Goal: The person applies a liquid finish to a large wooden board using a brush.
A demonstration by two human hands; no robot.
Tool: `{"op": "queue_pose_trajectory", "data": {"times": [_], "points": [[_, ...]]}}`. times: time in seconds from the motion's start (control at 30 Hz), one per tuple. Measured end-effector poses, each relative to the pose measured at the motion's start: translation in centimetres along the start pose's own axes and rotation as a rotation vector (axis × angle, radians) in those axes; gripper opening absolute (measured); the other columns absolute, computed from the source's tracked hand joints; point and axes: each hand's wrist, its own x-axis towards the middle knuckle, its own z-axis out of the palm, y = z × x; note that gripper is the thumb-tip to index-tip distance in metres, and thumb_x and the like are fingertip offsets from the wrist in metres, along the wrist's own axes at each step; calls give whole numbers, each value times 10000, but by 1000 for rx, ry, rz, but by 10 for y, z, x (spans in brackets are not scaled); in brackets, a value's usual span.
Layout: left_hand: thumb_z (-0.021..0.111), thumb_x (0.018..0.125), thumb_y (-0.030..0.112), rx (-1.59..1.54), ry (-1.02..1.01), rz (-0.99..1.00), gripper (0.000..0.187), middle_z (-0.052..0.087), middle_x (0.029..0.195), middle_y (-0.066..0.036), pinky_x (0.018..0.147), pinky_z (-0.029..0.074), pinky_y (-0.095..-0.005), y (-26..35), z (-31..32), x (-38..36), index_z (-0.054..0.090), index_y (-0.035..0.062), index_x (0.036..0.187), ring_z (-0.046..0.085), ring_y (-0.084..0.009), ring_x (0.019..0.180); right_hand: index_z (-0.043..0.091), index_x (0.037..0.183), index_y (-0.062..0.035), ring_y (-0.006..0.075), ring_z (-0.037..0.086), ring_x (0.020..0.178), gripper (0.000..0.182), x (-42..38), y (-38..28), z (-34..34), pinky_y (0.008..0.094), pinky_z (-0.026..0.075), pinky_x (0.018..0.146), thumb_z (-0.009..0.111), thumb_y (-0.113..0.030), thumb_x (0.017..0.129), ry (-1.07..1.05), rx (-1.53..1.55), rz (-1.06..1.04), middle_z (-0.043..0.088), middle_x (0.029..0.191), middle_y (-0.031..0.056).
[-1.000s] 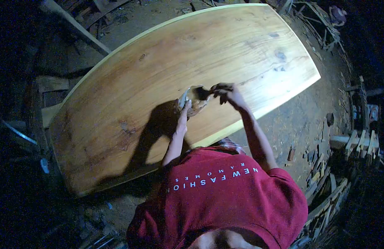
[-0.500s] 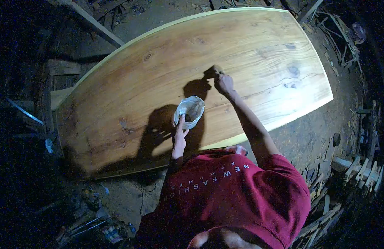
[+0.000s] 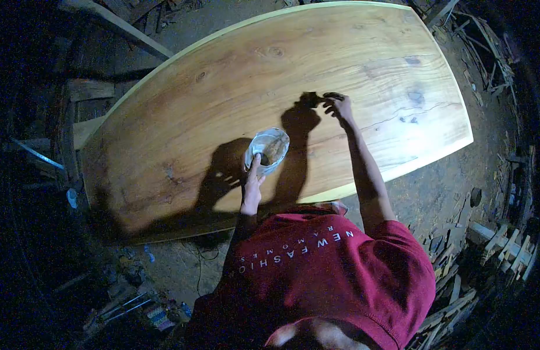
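Observation:
My left hand [image 3: 252, 189] grips a whitish, rough-edged plastic container [image 3: 277, 146], its thumb over the rim. Its mouth faces up toward me, and a dark patch shows low inside. The container is held above a large wooden tabletop [image 3: 235, 99] with curved long sides and a paler edge. Farther right, my right hand [image 3: 340, 109] is close over the wood, fingers bent around a small dark thing [image 3: 333, 95] whose kind I cannot make out. Shadows of both hands and the container fall on the wood to their left.
Wooden beams [image 3: 127, 29] stand at the upper left, near the tabletop's far edge. Scrap wood pieces [image 3: 503, 248] lie in heaps on the right. A dirt floor [image 3: 419, 189] surrounds the tabletop, with a patterned item [image 3: 159, 318] at the lower left.
My right hand has moved to the right across the wood, and its fingers look more spread. My left hand still holds the container in nearly the same place. The view has shifted slightly.

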Motion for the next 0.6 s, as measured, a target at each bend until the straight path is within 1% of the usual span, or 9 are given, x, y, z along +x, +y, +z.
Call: {"op": "queue_pose_trajectory", "data": {"times": [0.1, 0.13, 0.17, 0.23, 0.27, 0.33, 0.37, 0.43, 0.6], "points": [[589, 766, 516, 8, 66, -85, 608, 399, 1300, 0, 955, 282, -465, 5, 8, -6, 406, 236, 1274, 337, -152, 1212, 631, 960, -22, 115, 564, 479, 201, -3, 3, -26, 231, 394, 368, 528, -114, 815, 67, -120, -239, 627, 652, 69], [600, 753, 522, -15, 99, -68, 634, 397, 1303, 0, 958, 280, -467, 0, 6, -5, 396, 235, 1281, 337, -155, 1213, 631, 923, -12, 186, 596, 515, 210, -6, 4, -26, 310, 449, 426, 536, -155, 802, 155, -356, -364, 620, 627, 94], [611, 740, 528, -37, 130, -54, 661, 395, 1306, 0, 960, 277, -468, -7, 5, -3, 385, 234, 1288, 338, -159, 1213, 631, 923, -12, 186, 596, 515, 210, -9, 8, -25, 310, 449, 426, 536, -155, 802, 150, -358, -360, 620, 627, 94], [603, 747, 524, -51, 152, -60, 653, 389, 1313, 0, 962, 273, -473, -8, 6, -3, 382, 238, 1292, 340, -164, 1214, 625, 827, -19, 278, 609, 558, 188, -21, 9, -5, 380, 470, 485, 536, -177, 776, 345, -947, -614, 606, 619, 139], [595, 755, 521, -61, 174, -67, 646, 383, 1321, 0, 964, 270, -478, -11, 6, -5, 379, 243, 1296, 342, -169, 1215, 601, 742, -48, 345, 594, 579, 161, -28, 16, 9, 419, 467, 507, 526, -189, 762, 338, -998, -528, 596, 632, 180], [611, 744, 516, -76, 136, -66, 696, 348, 1341, 4, 968, 255, -498, -11, 3, -7, 328, 244, 1320, 298, -179, 1245, 589, 717, -68, 305, 606, 587, 136, -34, 39, 35, 401, 468, 498, 527, -183, 752, 63, -1272, -524, 596, 627, 164], [626, 734, 512, -89, 91, -63, 751, 314, 1360, 9, 972, 241, -517, -10, 2, -8, 277, 246, 1343, 255, -189, 1274, 589, 958, -103, 328, 585, 589, 222, -29, 71, 47, 433, 455, 512, 495, -137, 760, 16, -1248, -650, 594, 681, 170], [625, 733, 514, -81, 86, -59, 746, 318, 1358, 8, 977, 235, -511, -4, 3, -12, 283, 249, 1341, 253, -184, 1275, 587, 979, -111, 326, 585, 587, 232, -61, 61, 74, 432, 447, 492, 472, -143, 780, -86, -1194, -770, 595, 698, 173], [620, 734, 526, -106, 58, -19, 732, 325, 1354, 7, 989, 219, -490, -9, -12, -10, 300, 255, 1334, 253, -172, 1274, 633, 931, -110, 338, 601, 614, 201, -74, 47, 89, 421, 477, 529, 508, -170, 786, -63, -1041, -635, 624, 792, 190]]}}
